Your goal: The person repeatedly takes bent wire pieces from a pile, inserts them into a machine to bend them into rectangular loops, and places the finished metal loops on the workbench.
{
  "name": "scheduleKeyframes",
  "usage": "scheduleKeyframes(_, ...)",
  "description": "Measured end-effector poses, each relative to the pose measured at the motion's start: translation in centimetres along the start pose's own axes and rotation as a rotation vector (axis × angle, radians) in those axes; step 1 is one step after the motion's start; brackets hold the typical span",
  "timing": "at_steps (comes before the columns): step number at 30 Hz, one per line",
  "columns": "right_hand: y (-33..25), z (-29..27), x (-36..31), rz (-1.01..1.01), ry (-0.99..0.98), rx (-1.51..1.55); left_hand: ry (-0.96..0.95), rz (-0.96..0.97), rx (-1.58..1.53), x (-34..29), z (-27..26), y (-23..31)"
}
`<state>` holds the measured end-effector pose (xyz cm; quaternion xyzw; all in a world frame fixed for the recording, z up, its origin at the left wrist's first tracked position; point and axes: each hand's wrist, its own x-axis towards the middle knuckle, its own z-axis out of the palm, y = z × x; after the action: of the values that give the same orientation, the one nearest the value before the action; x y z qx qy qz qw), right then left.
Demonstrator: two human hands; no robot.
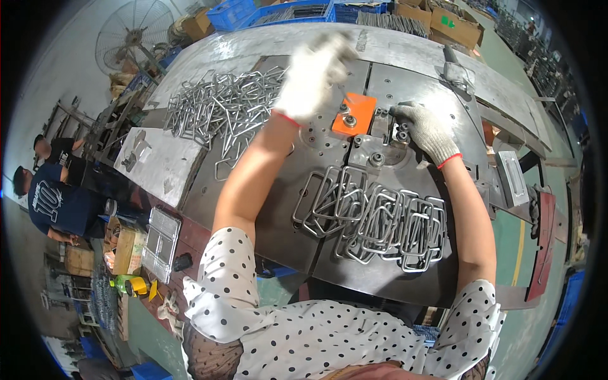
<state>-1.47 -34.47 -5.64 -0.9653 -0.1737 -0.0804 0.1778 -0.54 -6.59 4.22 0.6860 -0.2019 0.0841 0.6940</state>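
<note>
My left hand (pixel 310 82), in a white knit glove, is raised over the far part of the metal work table, right of a heap of bent wire pieces (pixel 221 104). Motion smears its fingers, so whether it holds anything is unclear. My right hand (pixel 430 130), in a similar glove with dark fingertips, is at the right side of a bolted steel fixture (pixel 380 130). Its fingers are curled against the fixture; what they grip is hidden. An orange plate (pixel 356 114) with a bolt lies left of the fixture. Closer to me, rectangular wire loops (pixel 386 221) lie piled.
A grey handled tool (pixel 457 71) rests at the table's far right. Blue crates (pixel 291 12) and cardboard boxes (pixel 456 26) line the far edge. Two people (pixel 54 196) are at the left, near a standing fan (pixel 133 37). A metal tray (pixel 161 244) lies at the left.
</note>
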Motion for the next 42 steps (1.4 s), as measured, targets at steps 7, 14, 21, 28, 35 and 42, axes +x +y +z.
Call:
scheduleKeyframes(7,-0.2,0.3,-1.1,-0.137,0.13,0.252,-0.364,0.141,1.29,4.9,-5.7,-11.7)
scheduleKeyframes(14,1.4,2.5,1.3,-0.131,0.025,0.306,-0.324,-0.134,1.574,6.1,-7.0,-13.9)
scheduleKeyframes(21,2.5,2.2,1.9,-0.133,0.02,0.188,-0.289,0.08,1.498,5.2,-4.7,-10.7)
scheduleKeyframes(28,2.2,2.0,0.6,-0.099,0.014,0.181,-0.17,0.099,0.894,0.9,-6.0,-3.4)
scheduleKeyframes(35,2.6,1.7,-0.3,-0.079,0.11,0.344,-0.25,-0.024,0.367,-6.4,-7.2,-3.2)
scheduleKeyframes(42,0.4,0.4,0.3,-0.125,0.092,-0.096,-0.121,-0.267,0.245,-8.5,-8.2,-2.0)
